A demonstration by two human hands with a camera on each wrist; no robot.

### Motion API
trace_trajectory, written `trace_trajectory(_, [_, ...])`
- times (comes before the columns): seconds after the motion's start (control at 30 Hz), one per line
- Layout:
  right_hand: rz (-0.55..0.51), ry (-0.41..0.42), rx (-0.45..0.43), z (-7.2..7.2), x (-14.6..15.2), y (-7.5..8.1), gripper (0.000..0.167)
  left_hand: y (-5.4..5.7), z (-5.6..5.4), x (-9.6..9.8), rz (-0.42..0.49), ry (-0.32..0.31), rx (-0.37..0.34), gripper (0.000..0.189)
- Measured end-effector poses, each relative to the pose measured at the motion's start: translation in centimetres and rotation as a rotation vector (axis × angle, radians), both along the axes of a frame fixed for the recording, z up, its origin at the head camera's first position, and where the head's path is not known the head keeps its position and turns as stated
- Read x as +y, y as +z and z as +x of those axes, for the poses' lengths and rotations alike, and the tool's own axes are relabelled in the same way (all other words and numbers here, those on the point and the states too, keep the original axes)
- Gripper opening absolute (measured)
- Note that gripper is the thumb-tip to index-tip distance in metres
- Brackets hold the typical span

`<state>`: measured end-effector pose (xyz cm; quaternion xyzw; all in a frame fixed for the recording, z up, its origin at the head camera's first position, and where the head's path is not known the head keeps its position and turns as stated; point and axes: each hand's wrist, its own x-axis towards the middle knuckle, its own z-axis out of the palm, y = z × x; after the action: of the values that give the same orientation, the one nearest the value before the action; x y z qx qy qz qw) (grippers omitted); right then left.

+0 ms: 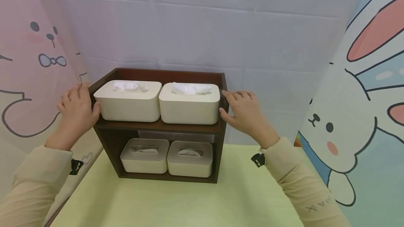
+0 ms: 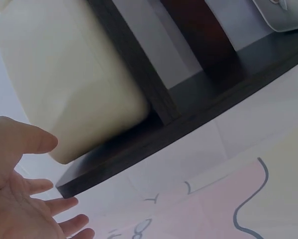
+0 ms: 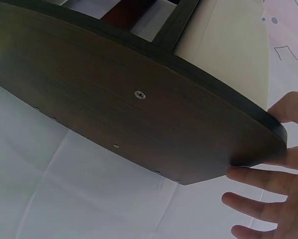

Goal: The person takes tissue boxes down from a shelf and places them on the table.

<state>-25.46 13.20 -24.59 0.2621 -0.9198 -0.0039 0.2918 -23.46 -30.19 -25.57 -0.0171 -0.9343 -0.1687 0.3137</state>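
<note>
On the far left hangs a pale pink cloth (image 1: 19,52) printed with a cartoon animal in a bow. Before it, the left hand (image 1: 77,109), in a beige sleeve (image 1: 41,171), is spread fairly wide, fingers loosely extended outside the upper left panel of a two-tier dark brown wooden shelf (image 1: 189,128), thumb by its front; whether the fingertips touch cannot be told. The shelf stands toward the far left corner of the pale yellow-green tabletop (image 1: 173,202), its lower front corner near the left edge. On its upper tier, a cream rounded rectangular tissue box (image 1: 130,109) sits just beside a matching cream box (image 1: 189,111), white tissue showing in each; below, a smaller pale box (image 1: 143,164) stands just left of its twin (image 1: 189,166). The right hand (image 1: 244,109) straddles the upper right panel's front edge, moderately wide, with extended fingers at the outer face. Farther right hangs a blue cloth (image 1: 375,178) with a white rabbit.
</note>
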Motion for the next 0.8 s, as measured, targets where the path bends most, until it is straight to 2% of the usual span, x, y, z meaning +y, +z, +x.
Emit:
trace_trajectory(0.17, [-0.010, -0.021, 0.024, -0.2, -0.3, -0.2, 0.052, -0.4, -0.4, -0.4, -0.023, 0.021, 0.000, 0.055])
trace_trajectory(0.5, [-0.035, -0.076, 0.033, -0.4, -1.4, -0.6, 0.051, -1.1, -0.9, -1.1, -0.083, 0.032, 0.080, 0.049])
trace_trajectory(0.8, [-0.070, -0.066, 0.013, -0.8, -1.4, -1.1, 0.052, -1.3, -1.2, -1.5, -0.108, 0.021, 0.070, 0.047])
